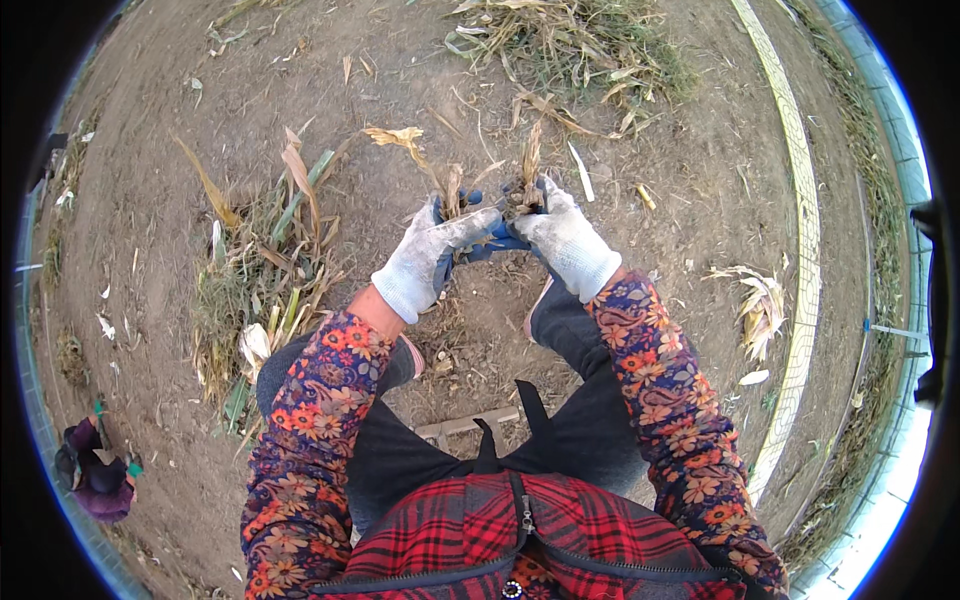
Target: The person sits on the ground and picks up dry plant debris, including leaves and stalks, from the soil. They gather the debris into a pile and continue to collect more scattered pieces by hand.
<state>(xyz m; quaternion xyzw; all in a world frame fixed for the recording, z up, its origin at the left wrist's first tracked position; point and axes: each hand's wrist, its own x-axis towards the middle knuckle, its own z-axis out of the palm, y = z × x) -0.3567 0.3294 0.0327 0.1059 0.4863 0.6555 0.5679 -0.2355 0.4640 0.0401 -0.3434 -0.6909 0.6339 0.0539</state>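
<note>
Both my hands wear white knit work gloves with blue coated palms, soiled with dirt, and meet in front of me above bare soil. Dry brown plant pieces [452, 196], which look like corn stalk or husk, stand up out of my left hand [448, 244]; a curled pale leaf reaches from them to the upper left. A second dry, dark-based tuft [527, 180] sticks up from my right hand [559, 232], its fingers closed about the base. The fingertips of the two gloves touch or nearly touch. What lies under the fingers is hidden.
A heap of corn leaves and stalks [262, 277] lies at left, a larger pile [585, 45] beyond my hands. Dry husks [757, 307] lie at right, beside a long pale patterned strip [802, 202]. A person [97, 476] is at far left. A wooden piece [472, 421] shows between my legs.
</note>
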